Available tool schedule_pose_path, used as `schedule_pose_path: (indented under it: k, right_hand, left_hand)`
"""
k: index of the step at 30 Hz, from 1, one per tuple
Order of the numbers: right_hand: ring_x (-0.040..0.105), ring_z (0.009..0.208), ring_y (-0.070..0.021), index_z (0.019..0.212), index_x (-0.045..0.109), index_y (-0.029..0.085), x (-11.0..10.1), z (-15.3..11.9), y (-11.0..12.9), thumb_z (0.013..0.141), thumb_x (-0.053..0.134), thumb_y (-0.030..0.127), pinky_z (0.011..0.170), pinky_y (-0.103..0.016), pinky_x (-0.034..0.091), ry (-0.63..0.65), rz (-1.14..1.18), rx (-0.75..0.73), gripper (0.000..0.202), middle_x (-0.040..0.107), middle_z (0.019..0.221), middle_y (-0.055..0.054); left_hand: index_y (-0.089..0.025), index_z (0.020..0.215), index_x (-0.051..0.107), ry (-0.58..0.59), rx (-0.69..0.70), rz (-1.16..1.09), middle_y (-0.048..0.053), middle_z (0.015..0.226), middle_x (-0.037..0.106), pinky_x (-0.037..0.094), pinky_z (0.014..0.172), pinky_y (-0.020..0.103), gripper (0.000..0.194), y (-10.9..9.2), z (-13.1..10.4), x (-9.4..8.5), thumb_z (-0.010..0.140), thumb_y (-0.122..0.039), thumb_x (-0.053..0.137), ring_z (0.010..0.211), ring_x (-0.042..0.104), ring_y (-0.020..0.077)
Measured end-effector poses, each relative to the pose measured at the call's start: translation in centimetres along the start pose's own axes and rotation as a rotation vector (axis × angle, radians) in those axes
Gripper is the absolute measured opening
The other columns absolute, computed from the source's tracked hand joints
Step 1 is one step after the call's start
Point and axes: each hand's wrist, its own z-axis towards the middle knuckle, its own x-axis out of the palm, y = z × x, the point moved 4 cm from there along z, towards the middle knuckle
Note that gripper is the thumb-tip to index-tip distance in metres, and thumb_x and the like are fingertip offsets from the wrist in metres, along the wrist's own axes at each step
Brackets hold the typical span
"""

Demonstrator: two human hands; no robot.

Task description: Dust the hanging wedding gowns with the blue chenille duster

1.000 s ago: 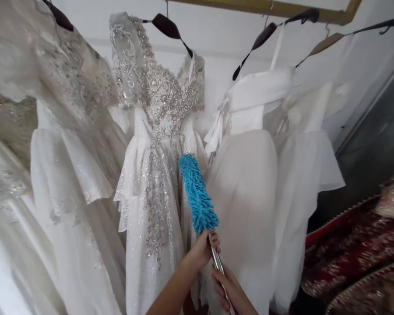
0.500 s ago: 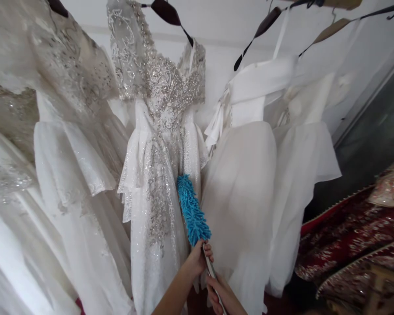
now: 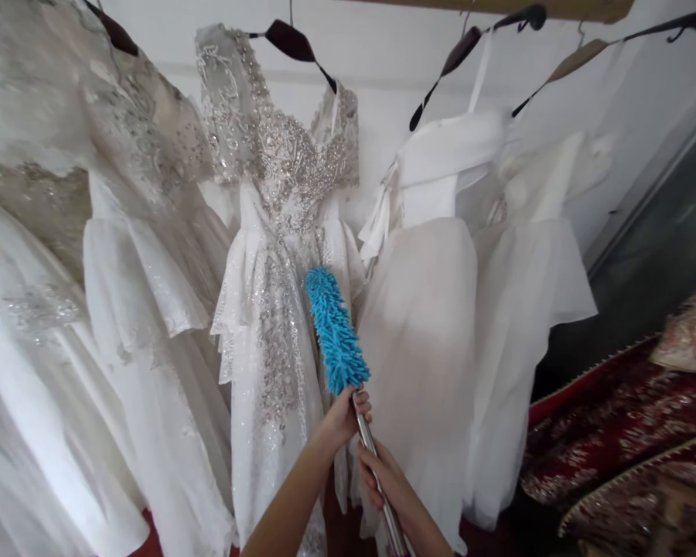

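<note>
A duster with a fluffy blue head [image 3: 337, 333] and a metal handle [image 3: 385, 495] slants up and to the left in front of me. My left hand [image 3: 346, 414] grips the handle right below the blue head. Lower down, my right hand [image 3: 383, 473] is wrapped round the same handle. The duster's head is in front of the skirt of a beaded white gown [image 3: 267, 325]; whether it touches the fabric I cannot tell. Just to the right hangs a plain white gown [image 3: 423, 302] with a full skirt.
More pale embellished gowns [image 3: 145, 255] crowd the left side. Another white gown [image 3: 516, 309] hangs on the right. Dark hangers [image 3: 293, 40] hold them along a white wall [image 3: 377, 46]. Red patterned garments [image 3: 609, 418] fill the lower right, beside a dark glass-like panel [image 3: 655, 247].
Both hands and the duster have moved upward, its blue head now higher on the beaded gown's skirt. My view has tilted up slightly, showing more of the hangers.
</note>
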Motion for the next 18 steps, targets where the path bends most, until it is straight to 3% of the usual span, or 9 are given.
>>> schedule_pose_path:
  k: [3,7,15,18]
  right_hand:
    - [0.030,0.021,-0.0040,0.069,0.038,0.026,0.2,0.3,0.6,0.059,0.065,0.073,0.023,-0.016,0.023,0.008,-0.001,0.015,0.055,0.040,0.034,0.016]
    - [0.029,0.021,-0.0037,0.068,0.039,0.026,0.0,0.7,-0.3,0.056,0.066,0.074,0.023,-0.016,0.024,0.026,-0.014,0.055,0.056,0.039,0.033,0.016]
    - [0.025,0.022,-0.0019,0.063,0.041,0.024,-1.1,-0.3,-5.1,0.052,0.064,0.078,0.024,-0.016,0.022,-0.015,-0.029,0.124,0.059,0.038,0.034,0.015]
    - [0.024,0.023,-0.0017,0.061,0.042,0.024,-1.2,-0.7,-6.8,0.052,0.064,0.078,0.024,-0.016,0.021,-0.043,-0.023,0.153,0.059,0.039,0.036,0.014]
  left_hand:
    - [-0.019,0.069,0.043,0.005,0.023,0.002,-0.011,0.052,0.029,0.033,0.047,0.020,0.021,-0.5,0.0,0.1,0.078,-0.025,0.061,0.040,0.028,0.0043]
    - [-0.019,0.072,0.045,-0.078,0.039,-0.038,-0.012,0.051,0.028,0.033,0.047,0.019,0.016,0.2,0.4,-1.7,0.078,-0.023,0.060,0.039,0.028,0.0042]
    - [-0.020,0.071,0.043,-0.319,-0.035,-0.107,-0.012,0.048,0.030,0.028,0.046,0.019,0.020,5.5,1.4,-7.9,0.080,-0.026,0.059,0.037,0.028,0.0040]
    - [-0.019,0.071,0.045,-0.335,-0.065,-0.112,-0.012,0.048,0.033,0.028,0.048,0.020,0.018,6.6,1.3,-9.3,0.079,-0.023,0.060,0.037,0.030,0.0040]
